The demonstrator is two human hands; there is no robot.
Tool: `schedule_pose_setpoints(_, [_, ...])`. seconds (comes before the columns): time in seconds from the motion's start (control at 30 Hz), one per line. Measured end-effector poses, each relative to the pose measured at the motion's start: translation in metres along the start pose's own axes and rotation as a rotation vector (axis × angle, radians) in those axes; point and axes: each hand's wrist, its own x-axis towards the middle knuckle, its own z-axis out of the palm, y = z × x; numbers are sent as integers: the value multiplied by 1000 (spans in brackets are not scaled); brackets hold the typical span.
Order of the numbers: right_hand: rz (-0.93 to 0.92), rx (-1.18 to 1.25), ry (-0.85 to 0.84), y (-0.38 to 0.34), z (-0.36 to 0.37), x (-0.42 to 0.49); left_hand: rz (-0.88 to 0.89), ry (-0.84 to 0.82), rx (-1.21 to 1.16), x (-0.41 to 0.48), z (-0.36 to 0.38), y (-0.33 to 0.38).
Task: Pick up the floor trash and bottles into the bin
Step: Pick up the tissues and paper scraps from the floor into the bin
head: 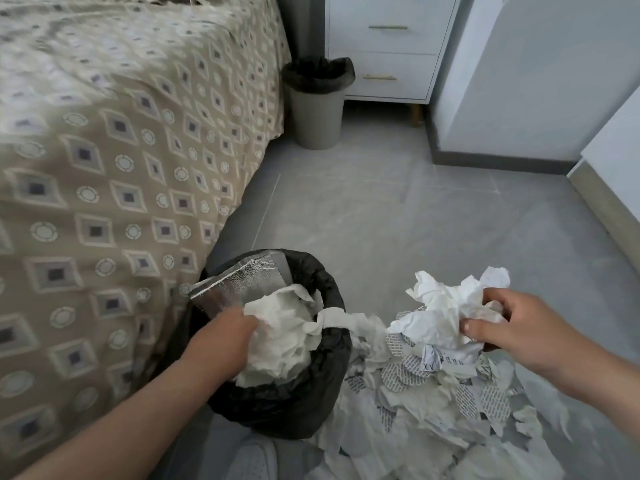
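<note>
Your left hand (225, 341) is down in the mouth of the bin (298, 403), a black-lined one standing on the grey tiled floor (381, 209) just beside the bed (104, 168). Its fingertips are sunk into a wad of tissue (280, 337) and blurred, so you cannot tell whether they clutch it or only push it. That wad sits on top of the bin's contents, with a silver foil pouch (239, 282) sticking up behind it against the far rim. A strip of tissue (346, 322) drapes over the right rim toward the floor. Your right hand (512, 327) is raised to the right of the bin, thumb and curled fingers clamped on crumpled white paper (446, 306). Under it, a pile of torn paper (433, 410) and printed scraps lies on the floor, touching the bin's right side. A second bin (317, 116) stands well apart, between the bed's corner and a white nightstand (391, 46).
</note>
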Motion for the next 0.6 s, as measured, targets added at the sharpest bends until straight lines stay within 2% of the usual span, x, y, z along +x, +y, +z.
schedule_pose_setpoints(0.2, [-22, 19, 23, 1, 0, 1, 149, -383, 313, 29, 32, 24])
schedule_pose_setpoints(0.27, [-20, 38, 18, 4, -1, 1, 180, -537, 321, 30, 34, 24])
schedule_pose_setpoints(0.33, [-17, 40, 9, 6, -1, 1, 165, -579, 270, 28, 30, 20])
schedule_pose_setpoints(0.4, [-25, 33, 7, 7, -3, 2, 122, -463, 246, 25, 20, 18])
schedule_pose_setpoints(0.5, [-29, 29, 9, 9, -3, 3, 119, -150, 261, 16, -7, 27])
schedule_pose_setpoints(0.6, [-15, 58, -4, 9, -3, 1, 159, 97, -47, 3, -30, 39])
